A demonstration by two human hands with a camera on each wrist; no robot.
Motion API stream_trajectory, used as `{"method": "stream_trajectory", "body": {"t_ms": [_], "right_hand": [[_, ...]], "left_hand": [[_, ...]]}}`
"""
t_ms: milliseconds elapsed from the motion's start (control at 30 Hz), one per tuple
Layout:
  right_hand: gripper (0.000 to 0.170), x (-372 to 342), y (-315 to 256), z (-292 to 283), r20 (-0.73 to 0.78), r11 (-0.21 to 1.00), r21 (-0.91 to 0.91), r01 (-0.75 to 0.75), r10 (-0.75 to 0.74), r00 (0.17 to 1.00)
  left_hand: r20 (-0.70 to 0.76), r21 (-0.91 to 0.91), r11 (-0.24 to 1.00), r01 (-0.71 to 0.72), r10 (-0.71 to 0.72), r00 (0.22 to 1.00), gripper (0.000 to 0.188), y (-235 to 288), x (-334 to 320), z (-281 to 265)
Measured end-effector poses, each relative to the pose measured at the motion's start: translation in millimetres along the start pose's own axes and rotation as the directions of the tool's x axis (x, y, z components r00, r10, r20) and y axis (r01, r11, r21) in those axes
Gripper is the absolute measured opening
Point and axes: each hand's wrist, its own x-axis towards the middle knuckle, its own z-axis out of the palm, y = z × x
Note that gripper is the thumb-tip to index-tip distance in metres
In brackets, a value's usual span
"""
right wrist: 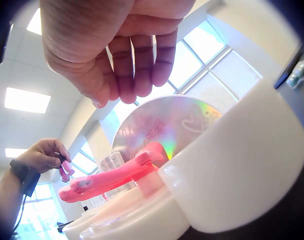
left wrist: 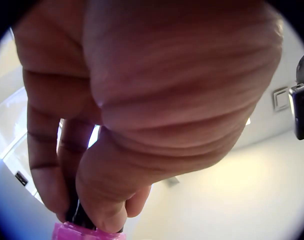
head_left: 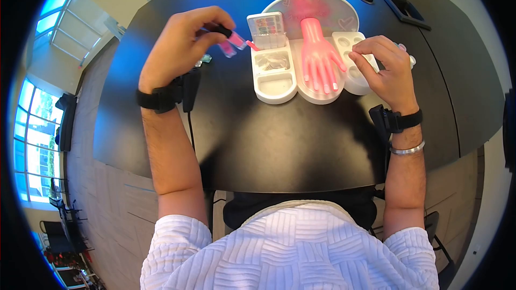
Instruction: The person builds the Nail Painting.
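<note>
My left hand (head_left: 185,45) pinches the black cap of a pink bottle (head_left: 236,40) left of the white tray set (head_left: 276,98); a second pink piece shows just beneath it. In the left wrist view the thumb and fingers of the left hand (left wrist: 177,95) press on the cap, above the pink bottle (left wrist: 74,232). A pink model hand (head_left: 319,58) lies palm down in the middle tray. Over the right-hand tray's round wells hovers my right hand (head_left: 389,70), its fingers bent loosely. Nothing is seen between the fingers of that right hand (right wrist: 117,45).
A clear lidded case (head_left: 267,29) stands upright on the left tray. Behind the model hand is a round mirror-like disc (head_left: 338,13). Small bottles lie on the dark table (head_left: 279,145) left of the trays, and others stand right of them. A black frame (head_left: 404,9) lies at the back right.
</note>
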Motion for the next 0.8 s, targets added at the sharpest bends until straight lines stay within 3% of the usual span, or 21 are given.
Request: {"method": "stream_trajectory", "body": {"t_ms": [67, 133, 367, 467, 800], "right_hand": [[0.011, -0.6, 0.7, -0.4, 0.006, 1.0, -0.004, -0.005, 0.005, 1.0], [0.011, -0.2, 0.6, -0.1, 0.003, 1.0, -0.008, 0.002, -0.002, 1.0], [0.011, -0.1, 3.3, 0.4, -0.001, 1.0, 0.001, 0.005, -0.005, 1.0], [0.011, -0.2, 2.8, -0.7, 0.016, 1.0, -0.008, 0.001, -0.001, 1.0], [0.01, -0.1, 1.1, -1.0, 0.016, 1.0, -0.011, -0.009, 0.009, 1.0]], "left_hand": [[0.054, -0.055, 0.998, -0.022, 0.025, 0.998, 0.02, 6.3, 7.6, 17.2], [0.125, 0.057, 0.971, -0.233, 0.225, 0.966, 0.019, 7.6, 14.2, 33.7], [0.29, 0.083, 0.962, -0.262, 0.228, 0.93, 0.022, 2.0, 25.6, 74.0], [0.311, 0.085, 0.984, -0.157, 0.124, 0.942, 0.025, -2.7, 26.3, 79.3], [0.358, 0.194, 0.961, -0.196, 0.116, 0.926, 0.026, -15.6, 25.0, 75.9]]}}
